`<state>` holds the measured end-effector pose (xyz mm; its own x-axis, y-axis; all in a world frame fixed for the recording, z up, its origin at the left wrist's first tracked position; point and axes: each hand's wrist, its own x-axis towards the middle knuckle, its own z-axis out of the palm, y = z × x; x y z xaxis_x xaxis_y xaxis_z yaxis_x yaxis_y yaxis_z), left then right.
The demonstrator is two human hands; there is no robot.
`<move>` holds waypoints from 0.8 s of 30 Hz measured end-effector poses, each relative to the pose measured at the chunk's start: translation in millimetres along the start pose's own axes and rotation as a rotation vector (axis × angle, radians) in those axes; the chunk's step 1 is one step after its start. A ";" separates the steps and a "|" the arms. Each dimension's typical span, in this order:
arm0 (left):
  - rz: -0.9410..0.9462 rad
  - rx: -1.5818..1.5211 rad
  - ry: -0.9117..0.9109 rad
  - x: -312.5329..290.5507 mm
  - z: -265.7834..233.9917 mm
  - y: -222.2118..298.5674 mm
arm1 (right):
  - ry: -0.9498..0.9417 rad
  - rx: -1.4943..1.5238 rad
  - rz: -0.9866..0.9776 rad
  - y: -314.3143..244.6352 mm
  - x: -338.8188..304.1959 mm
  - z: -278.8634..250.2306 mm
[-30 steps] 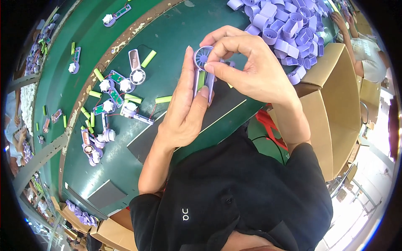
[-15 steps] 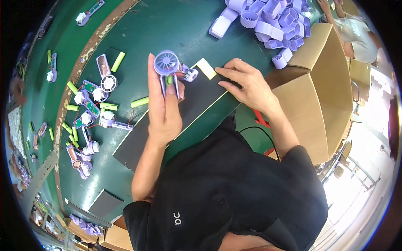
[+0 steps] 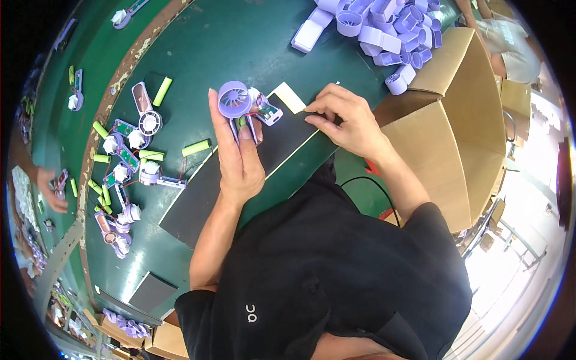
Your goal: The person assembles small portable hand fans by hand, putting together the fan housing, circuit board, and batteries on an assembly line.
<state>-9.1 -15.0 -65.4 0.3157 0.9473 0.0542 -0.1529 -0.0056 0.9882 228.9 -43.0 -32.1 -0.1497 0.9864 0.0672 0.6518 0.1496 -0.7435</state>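
Head view: pinched purple fan (image 3: 234, 99) in left grip (image 3: 242, 171), had right grip (image 3: 348, 121) at yellow pad (image 3: 290, 98), could not tell whether pinching

Black short-sleeved shirt (image 3: 366, 264), small white chest mark (image 3: 251, 314); front button (image 3: 313, 286) probably, blurry. Left hand (image 3: 240, 165), right hand (image 3: 353, 123) bare.

On the workbench (image 3: 210, 48), a flat board (image 3: 195, 204) is lying beneath the left hand (image 3: 240, 165), which is holding a fan assembly (image 3: 234, 99) above it. A pad (image 3: 290, 98) is lying at the board's right end, just before the right hand's (image 3: 349, 120) fingertips. Fan halves (image 3: 144, 108) and battery cells (image 3: 162, 92) are lying to the left. Shells (image 3: 393, 44) are piling up beyond the right hand; a cardboard box (image 3: 429, 162) is standing to its right.
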 end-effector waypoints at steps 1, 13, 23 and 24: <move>-0.003 -0.005 0.000 0.7 0.2 0.2 | -0.013 0.099 0.111 -2.6 -0.2 -2.5; -0.100 -0.030 -0.065 8.8 -1.7 49.5 | -0.138 0.389 0.015 -94.8 52.0 -52.2; 0.073 0.103 -0.115 9.0 -0.8 56.2 | -0.354 0.275 0.220 -125.8 91.8 -48.8; 0.083 0.118 -0.109 9.3 -0.5 55.7 | -0.379 0.265 0.226 -127.0 93.2 -49.9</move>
<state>-15.2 -6.3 -9.8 0.4070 0.9018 0.1453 -0.0741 -0.1259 0.9893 169.3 33.4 101.7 -0.3182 0.8910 -0.3239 0.4958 -0.1348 -0.8579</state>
